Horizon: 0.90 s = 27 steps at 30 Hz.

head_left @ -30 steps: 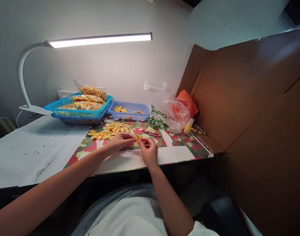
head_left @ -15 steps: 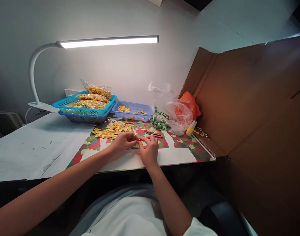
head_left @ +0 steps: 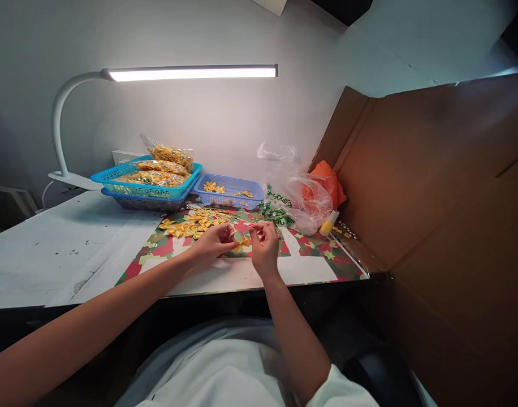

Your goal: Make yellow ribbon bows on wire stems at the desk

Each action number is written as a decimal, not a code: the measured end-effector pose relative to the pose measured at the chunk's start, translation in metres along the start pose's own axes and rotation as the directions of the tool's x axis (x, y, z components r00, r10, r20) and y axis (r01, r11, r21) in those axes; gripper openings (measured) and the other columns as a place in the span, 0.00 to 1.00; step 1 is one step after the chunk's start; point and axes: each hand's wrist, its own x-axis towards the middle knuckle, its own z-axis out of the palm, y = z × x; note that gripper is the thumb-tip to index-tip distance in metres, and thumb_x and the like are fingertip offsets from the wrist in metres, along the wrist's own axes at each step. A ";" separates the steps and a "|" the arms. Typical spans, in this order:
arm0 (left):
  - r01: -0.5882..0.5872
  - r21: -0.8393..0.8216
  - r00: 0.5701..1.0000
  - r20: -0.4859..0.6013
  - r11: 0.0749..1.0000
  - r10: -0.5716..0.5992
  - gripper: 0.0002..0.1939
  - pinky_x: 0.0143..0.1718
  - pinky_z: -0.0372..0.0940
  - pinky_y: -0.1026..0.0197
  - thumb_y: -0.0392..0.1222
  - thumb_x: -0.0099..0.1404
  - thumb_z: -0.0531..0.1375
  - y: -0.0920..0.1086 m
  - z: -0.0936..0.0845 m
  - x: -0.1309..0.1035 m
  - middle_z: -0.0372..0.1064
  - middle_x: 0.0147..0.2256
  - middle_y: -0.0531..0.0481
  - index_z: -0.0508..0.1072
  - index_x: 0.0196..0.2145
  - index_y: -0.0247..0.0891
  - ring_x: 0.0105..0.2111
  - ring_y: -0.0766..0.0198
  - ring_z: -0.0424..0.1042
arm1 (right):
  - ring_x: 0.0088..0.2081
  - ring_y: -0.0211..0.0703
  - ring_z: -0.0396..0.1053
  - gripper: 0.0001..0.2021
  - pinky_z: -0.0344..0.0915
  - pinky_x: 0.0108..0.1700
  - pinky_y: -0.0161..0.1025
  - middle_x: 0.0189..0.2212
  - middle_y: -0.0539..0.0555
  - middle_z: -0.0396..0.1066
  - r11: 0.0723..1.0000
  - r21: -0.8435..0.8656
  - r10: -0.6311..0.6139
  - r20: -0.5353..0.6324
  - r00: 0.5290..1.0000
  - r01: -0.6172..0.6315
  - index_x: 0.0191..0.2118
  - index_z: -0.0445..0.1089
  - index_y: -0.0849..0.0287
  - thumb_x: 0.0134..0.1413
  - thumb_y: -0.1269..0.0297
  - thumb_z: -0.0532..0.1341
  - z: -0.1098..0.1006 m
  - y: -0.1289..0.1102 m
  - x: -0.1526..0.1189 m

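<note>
Left hand (head_left: pixel 214 242) pinches a small yellow ribbon-like bow (head_left: pixel 242 243). Right hand (head_left: pixel 265 249) just beside it, half-curled; cannot tell whether pinching anything. Loose yellow bow-shaped pieces (head_left: pixel 183 228) lie beyond.

The white counter (head_left: pixel 34 249) runs from lower left to centre right of the frame, partly covered by a red-and-green patterned sheet (head_left: pixel 313 246). Left of centre sits a dark blue basket (head_left: pixel 151 202); around mid-frame, a lighter blue basket (head_left: pixel 229 200) and loose yellow bows (head_left: pixel 185 227); right of centre, a plastic bag (head_left: pixel 312 203).
</note>
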 end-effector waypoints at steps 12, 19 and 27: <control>0.120 0.009 0.992 0.028 0.993 -0.120 0.19 0.14 0.51 0.71 0.49 0.50 0.68 0.003 -0.001 -0.001 0.58 0.19 0.61 0.62 0.27 0.37 0.15 0.75 0.56 | 0.18 0.33 0.65 0.13 0.65 0.22 0.32 0.20 0.44 0.66 0.883 0.375 0.163 0.320 0.933 -0.283 0.33 0.62 0.56 0.55 0.51 0.59 -0.002 -0.005 0.021; 0.159 0.071 0.986 0.038 0.985 -0.162 0.15 0.14 0.50 0.70 0.48 0.50 0.66 0.008 -0.002 -0.001 0.59 0.18 0.59 0.68 0.28 0.35 0.15 0.73 0.57 | 0.20 0.32 0.65 0.11 0.66 0.24 0.33 0.21 0.44 0.67 0.891 0.397 0.106 0.294 0.950 -0.222 0.33 0.62 0.57 0.55 0.54 0.59 -0.004 -0.009 0.032; 0.188 0.201 0.976 0.076 0.961 -0.206 0.13 0.16 0.50 0.69 0.46 0.52 0.62 0.003 -0.004 -0.001 0.64 0.19 0.57 0.75 0.33 0.34 0.15 0.72 0.57 | 0.23 0.34 0.70 0.10 0.69 0.29 0.35 0.24 0.46 0.70 0.859 0.423 0.067 0.466 0.882 -0.288 0.35 0.66 0.57 0.52 0.57 0.62 0.001 0.003 0.036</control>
